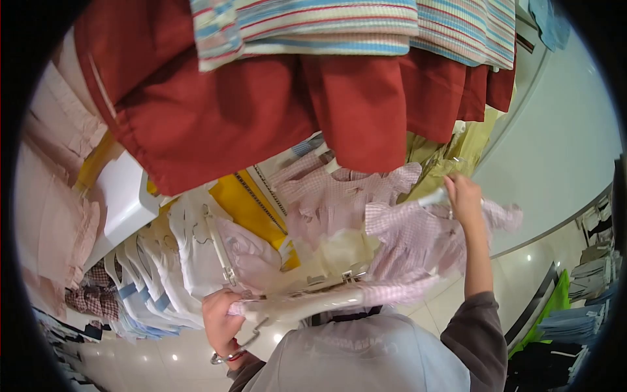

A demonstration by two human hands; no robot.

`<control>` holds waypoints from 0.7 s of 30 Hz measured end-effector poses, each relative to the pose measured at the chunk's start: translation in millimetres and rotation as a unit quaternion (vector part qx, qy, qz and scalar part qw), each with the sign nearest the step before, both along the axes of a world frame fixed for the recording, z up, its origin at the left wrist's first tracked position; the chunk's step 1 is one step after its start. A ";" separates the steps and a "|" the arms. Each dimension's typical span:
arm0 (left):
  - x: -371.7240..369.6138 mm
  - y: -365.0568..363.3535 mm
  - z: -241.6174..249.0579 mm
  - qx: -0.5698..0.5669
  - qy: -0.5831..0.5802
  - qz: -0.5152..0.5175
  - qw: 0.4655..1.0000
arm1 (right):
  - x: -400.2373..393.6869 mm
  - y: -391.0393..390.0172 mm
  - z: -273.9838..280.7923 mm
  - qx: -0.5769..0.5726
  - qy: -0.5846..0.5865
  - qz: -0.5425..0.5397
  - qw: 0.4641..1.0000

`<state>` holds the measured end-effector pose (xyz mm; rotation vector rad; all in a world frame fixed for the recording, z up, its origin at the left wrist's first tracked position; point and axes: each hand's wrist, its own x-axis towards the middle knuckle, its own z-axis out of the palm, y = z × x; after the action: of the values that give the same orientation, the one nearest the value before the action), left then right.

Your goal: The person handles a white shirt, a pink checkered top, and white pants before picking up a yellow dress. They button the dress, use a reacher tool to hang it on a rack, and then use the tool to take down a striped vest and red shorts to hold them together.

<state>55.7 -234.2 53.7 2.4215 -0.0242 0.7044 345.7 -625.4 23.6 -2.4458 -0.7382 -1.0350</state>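
Observation:
My left hand (221, 315), at the lower left, is closed round the end of a white clothes hanger (313, 302) that lies across the front of my body. Its metal hook (257, 333) hangs down, and a pink-checked piece of cloth (401, 291) shows at its far end, partly blurred. On the right, my right hand (465, 195) grips the top of another pale hanger (434, 198) bearing a pink gingham dress (418, 228) with ruffled sleeves. Just behind it, a similar pink gingham top (349, 193) hangs on the rack.
Red garments (261, 111) under striped knit tops (326, 29) hang overhead. White clothes on hangers (186, 261) and a yellow garment (245, 202) hang at left, beside a white stand (127, 196). A pale curved panel (555, 130) borders the right, with folded clothes (571, 326) beyond.

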 end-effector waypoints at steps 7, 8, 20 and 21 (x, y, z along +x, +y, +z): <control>7.3 -23.4 -6.0 0.061 -0.009 -0.067 0.996 | 76.3 99.3 -20.3 -0.075 0.011 0.059 0.995; 6.1 -25.5 -5.0 0.060 -0.004 -0.068 0.996 | 79.2 106.7 -20.8 -0.074 0.012 0.063 0.995; -2.6 -28.5 -20.3 0.049 0.028 -0.049 0.997 | 98.2 134.5 -64.4 0.113 0.102 0.248 0.957; -1.1 -29.5 -20.1 0.044 0.032 -0.049 0.997 | 95.4 135.9 -65.0 0.113 0.120 0.253 0.953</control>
<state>54.5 -263.7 33.5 2.5065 -0.1499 0.5912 441.1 -489.6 -41.4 -1.9830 -1.0252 -0.5762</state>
